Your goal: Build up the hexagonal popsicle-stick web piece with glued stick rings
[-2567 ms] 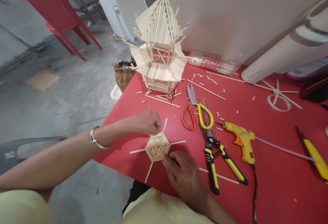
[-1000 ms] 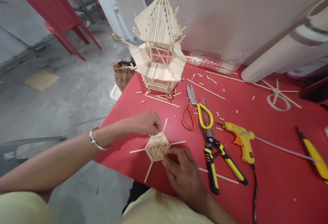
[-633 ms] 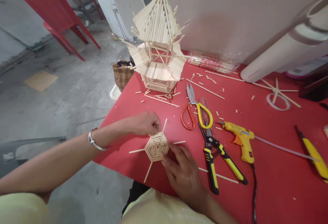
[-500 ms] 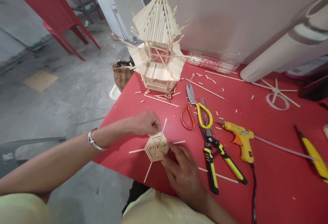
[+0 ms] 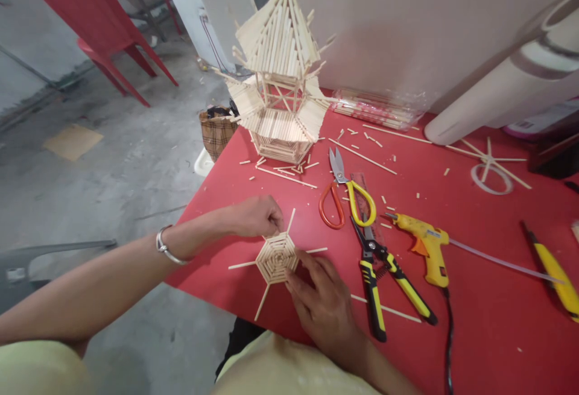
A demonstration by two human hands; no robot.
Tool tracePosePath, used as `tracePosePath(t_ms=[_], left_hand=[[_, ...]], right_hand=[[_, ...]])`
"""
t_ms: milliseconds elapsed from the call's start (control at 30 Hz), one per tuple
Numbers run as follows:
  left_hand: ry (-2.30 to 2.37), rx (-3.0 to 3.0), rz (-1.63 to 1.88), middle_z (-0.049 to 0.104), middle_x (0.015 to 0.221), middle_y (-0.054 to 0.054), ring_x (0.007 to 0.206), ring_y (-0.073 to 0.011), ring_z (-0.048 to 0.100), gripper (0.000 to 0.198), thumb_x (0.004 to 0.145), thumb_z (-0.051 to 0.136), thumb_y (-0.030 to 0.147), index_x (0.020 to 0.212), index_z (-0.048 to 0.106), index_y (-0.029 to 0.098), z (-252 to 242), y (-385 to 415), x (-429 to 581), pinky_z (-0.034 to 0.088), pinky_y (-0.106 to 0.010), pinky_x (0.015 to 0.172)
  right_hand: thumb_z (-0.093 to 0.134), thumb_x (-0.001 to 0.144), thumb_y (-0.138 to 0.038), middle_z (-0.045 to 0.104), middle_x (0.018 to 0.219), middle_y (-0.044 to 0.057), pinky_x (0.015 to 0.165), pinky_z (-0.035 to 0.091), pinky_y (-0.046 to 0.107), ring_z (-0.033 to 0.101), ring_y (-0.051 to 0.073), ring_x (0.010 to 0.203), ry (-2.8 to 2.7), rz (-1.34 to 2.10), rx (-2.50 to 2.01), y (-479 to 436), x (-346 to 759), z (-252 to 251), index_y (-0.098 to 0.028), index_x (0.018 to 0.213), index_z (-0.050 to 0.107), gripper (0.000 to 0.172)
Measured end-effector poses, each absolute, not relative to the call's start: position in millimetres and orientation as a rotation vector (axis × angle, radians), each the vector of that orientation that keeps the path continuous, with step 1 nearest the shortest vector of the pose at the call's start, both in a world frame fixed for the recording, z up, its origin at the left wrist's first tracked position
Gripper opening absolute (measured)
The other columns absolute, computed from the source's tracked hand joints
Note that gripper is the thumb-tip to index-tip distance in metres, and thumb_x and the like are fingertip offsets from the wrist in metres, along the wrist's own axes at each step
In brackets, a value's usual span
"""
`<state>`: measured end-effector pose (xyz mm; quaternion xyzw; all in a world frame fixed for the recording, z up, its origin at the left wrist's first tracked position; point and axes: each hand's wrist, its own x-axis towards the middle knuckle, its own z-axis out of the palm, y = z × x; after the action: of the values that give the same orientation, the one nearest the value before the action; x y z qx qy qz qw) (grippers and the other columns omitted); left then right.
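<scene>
A flat hexagonal web of thin wooden sticks (image 5: 275,257), with spokes poking out, lies on the red table (image 5: 474,322) near its front left corner. My left hand (image 5: 256,216) pinches the web's upper left edge with closed fingers. My right hand (image 5: 323,304) rests on the table and presses its fingertips onto the web's lower right edge. A metal bangle circles my left wrist.
A tall stick pagoda (image 5: 280,81) stands at the table's back left. Scissors (image 5: 347,199), yellow-handled pliers (image 5: 389,280), a yellow glue gun (image 5: 427,249) with its cord, a yellow knife (image 5: 554,274), loose sticks and a white roll (image 5: 506,87) lie to the right. A red chair (image 5: 90,15) stands beyond.
My right hand's fingers have crept slightly up along the web's right edge. My left hand and the web stay in place.
</scene>
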<state>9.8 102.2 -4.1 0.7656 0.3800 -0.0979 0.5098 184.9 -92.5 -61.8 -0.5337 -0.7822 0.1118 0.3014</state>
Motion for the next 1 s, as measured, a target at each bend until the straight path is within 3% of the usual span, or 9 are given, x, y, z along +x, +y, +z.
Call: tracePosePath(t_ms=[1000], left_hand=[[0.938,1.854,-0.242,0.065,0.063,0.000,0.059,-0.0109,0.055,0.025,0.062,0.051,0.014,0.072,0.074,0.014,-5.1,101.7,9.8,0.039,-0.017,0.051]], right_hand=[[0.062,0.086,-0.011,0.056,0.137,0.011,0.092,0.054,0.044,0.054,0.027,0.113,-2.094,0.292,-1.414,-90.6,184.7,-60.1,-0.024,0.120,0.068,0.037]])
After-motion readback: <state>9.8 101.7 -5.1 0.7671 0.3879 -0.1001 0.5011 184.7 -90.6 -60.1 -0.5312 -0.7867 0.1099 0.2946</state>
